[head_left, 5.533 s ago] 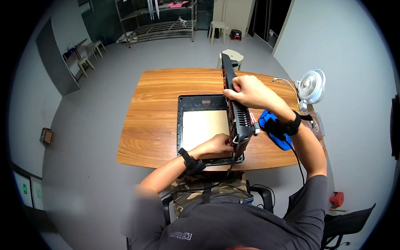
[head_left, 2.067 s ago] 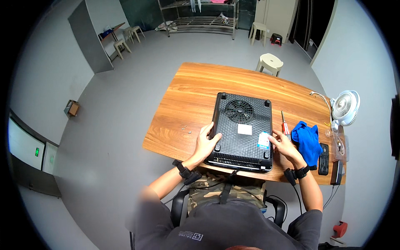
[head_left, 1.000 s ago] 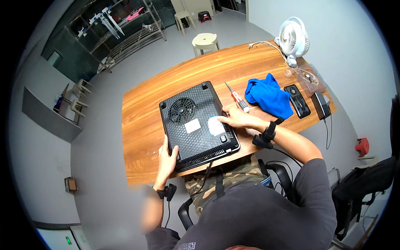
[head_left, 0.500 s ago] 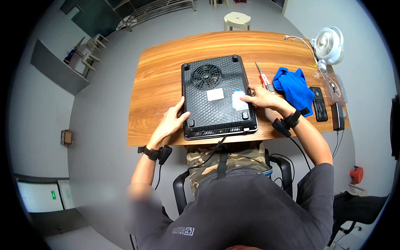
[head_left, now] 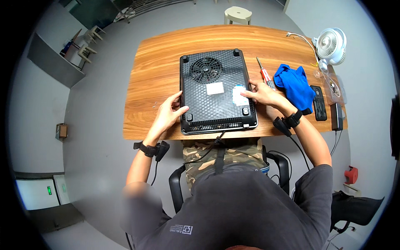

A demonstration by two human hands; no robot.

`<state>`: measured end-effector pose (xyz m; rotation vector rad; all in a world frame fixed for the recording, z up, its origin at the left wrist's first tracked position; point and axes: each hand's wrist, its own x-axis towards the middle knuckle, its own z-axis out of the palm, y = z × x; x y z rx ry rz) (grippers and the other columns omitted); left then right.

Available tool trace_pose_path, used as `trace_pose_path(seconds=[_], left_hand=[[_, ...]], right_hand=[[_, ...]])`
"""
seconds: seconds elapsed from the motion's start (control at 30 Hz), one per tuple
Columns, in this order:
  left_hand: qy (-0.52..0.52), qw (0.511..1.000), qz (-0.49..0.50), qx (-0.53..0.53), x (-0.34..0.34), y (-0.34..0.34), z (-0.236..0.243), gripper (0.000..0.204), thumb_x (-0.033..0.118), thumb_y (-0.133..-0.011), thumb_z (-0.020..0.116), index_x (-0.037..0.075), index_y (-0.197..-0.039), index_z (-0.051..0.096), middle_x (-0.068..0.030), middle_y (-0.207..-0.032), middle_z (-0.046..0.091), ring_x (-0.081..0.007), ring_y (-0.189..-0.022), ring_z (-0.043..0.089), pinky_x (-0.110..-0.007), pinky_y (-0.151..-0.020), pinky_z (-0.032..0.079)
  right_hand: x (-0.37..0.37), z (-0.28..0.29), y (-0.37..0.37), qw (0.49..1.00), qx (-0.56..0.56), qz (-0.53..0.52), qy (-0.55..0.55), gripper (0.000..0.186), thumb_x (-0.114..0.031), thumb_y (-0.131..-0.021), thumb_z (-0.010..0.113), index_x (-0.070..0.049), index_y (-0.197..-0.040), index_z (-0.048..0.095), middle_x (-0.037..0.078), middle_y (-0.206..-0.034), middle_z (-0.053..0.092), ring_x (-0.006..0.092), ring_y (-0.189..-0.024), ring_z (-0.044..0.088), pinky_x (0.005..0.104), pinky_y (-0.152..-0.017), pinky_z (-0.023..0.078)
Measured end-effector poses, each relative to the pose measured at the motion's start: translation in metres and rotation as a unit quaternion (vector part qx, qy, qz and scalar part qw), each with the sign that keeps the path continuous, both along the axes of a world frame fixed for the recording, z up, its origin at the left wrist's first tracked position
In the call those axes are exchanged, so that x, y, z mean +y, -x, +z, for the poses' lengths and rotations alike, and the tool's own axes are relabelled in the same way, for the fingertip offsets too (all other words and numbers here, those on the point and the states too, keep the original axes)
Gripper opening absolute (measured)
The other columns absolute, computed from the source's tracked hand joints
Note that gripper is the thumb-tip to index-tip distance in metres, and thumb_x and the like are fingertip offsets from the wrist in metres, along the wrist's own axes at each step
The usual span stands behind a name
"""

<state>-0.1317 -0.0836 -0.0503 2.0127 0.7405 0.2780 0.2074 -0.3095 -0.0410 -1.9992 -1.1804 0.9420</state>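
Observation:
A black appliance casing [head_left: 214,104] lies flat on the wooden table, showing a fan grille [head_left: 206,70], corner feet and stickers. My left hand [head_left: 168,112] grips its left edge, thumb on the panel. My right hand [head_left: 266,95] grips the right edge, thumb over the blue-and-white sticker. Just right of the casing are a red-handled screwdriver [head_left: 264,74] and a crumpled blue cloth [head_left: 295,85]. Small metal screws [head_left: 155,104] lie to the left. A dark cable [head_left: 216,141] hangs at the table's front edge.
The table [head_left: 152,62] also holds a white fan [head_left: 329,45], white cords, a black tool case [head_left: 319,104], a clear plastic tray [head_left: 335,89] and a black adapter [head_left: 336,116]. A cream stool [head_left: 237,14] stands beyond the far edge; chairs are at my right and under me.
Several seconds ago a black half was held upright over the open shell; it now lies flat on it, closed. My hands have stayed at the sides in recent frames, as the view shifted.

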Motion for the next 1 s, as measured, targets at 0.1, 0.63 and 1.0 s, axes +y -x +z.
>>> trace_pose_path(seconds=[0.1, 0.63, 1.0], left_hand=[[-0.044, 0.999, 0.002, 0.004, -0.005, -0.006, 0.005, 0.065, 0.021, -0.088, 0.080, 0.003, -0.145, 0.055, -0.0172, -0.127, 0.067, -0.0246, -0.111, 0.067, -0.036, -0.095, 0.055], [-0.245, 0.926, -0.280, 0.063, -0.135, -0.019, 0.042, 0.027, 0.015, -0.093, 0.069, 0.003, -0.112, 0.055, -0.0222, -0.095, 0.069, -0.0437, -0.088, 0.068, -0.049, -0.072, 0.056], [-0.129, 0.952, -0.277, -0.029, -0.172, -0.042, 0.024, 0.033, 0.001, -0.086, 0.073, -0.001, -0.114, 0.055, -0.0187, -0.096, 0.067, -0.0330, -0.080, 0.071, -0.043, -0.071, 0.057]], right_hand=[[-0.001, -0.008, -0.004, 1.000, 0.003, 0.000, -0.005, 0.080, -0.054, -0.085, 0.079, 0.010, -0.128, 0.059, 0.009, -0.073, 0.065, 0.0153, -0.065, 0.063, 0.0312, -0.057, 0.048], [-0.003, 0.021, 0.009, 0.998, -0.042, 0.005, 0.045, 0.104, -0.067, -0.083, 0.073, 0.015, -0.141, 0.048, 0.033, -0.120, 0.067, 0.0355, -0.108, 0.070, 0.0394, -0.093, 0.055], [0.000, 0.011, 0.006, 0.999, -0.013, -0.010, 0.050, 0.118, -0.069, -0.081, 0.074, 0.016, -0.151, 0.030, 0.017, -0.077, 0.069, 0.0204, -0.059, 0.066, 0.0319, -0.051, 0.053]])
